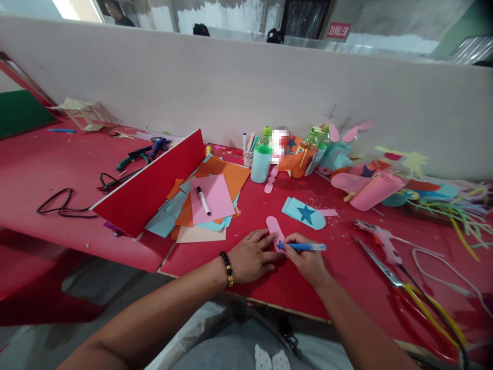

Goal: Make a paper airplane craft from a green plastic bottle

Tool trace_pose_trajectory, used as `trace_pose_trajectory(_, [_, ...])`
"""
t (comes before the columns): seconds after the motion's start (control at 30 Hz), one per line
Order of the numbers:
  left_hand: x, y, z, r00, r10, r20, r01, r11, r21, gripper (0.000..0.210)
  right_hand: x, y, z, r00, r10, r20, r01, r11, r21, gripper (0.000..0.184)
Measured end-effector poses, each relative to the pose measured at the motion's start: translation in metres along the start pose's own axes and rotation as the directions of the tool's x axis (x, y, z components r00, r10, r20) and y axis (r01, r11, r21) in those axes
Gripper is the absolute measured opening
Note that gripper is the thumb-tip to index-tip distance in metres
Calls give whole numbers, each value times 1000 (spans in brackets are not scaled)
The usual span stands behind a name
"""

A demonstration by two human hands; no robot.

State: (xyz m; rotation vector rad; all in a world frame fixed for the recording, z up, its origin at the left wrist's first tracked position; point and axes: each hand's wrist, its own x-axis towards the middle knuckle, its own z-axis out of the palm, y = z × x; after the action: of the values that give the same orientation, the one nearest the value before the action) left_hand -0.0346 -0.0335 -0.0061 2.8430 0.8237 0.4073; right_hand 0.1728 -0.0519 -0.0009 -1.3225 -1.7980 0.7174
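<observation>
My left hand (252,257) lies flat on the red table, fingers spread, with its fingertips on the edge of a round-ended pink paper strip (272,224). Pinched in my right hand (308,264) is a blue marker (311,247), its tip down at a dark blue star (280,245) on the strip. Just beyond are light blue paper pieces (290,206), the top one bearing a larger blue star (306,214). Part of the pink strip is hidden under my fingers.
Coloured paper sheets (213,187) with a black-and-white marker (203,200) lie left, beside an upright red board (154,180). Bottle crafts (261,163) stand at the back. A glue gun (379,239) and large scissors (385,270) are on the right, with cords.
</observation>
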Motion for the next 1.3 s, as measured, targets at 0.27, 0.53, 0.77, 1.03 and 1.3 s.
trace_pose_trajectory(0.27, [-1, 0, -1, 1000, -4, 12, 4, 1000, 1, 38, 2, 8, -2, 991, 26, -133, -35, 997, -65, 11])
trace_pose_trajectory(0.53, [0, 1, -2, 1000, -8, 9, 8, 1000, -13, 38, 1, 13, -3, 976, 54, -210, -74, 993, -90, 11])
trace_pose_trajectory(0.77, [0, 1, -2, 1000, -1, 7, 1, 1000, -5, 37, 1, 14, -4, 980, 33, -196, -57, 991, -118, 11])
trace_pose_trajectory(1.03, [0, 1, -2, 1000, -5, 4, 5, 1000, 1, 37, -1, 6, -3, 995, 16, -101, -24, 997, -75, 12])
trace_pose_trajectory(1.3, [-1, 0, -2, 1000, 12, 0, -12, 1000, 23, 37, -4, 2, -1, 1000, 4, -14, -5, 998, -57, 14])
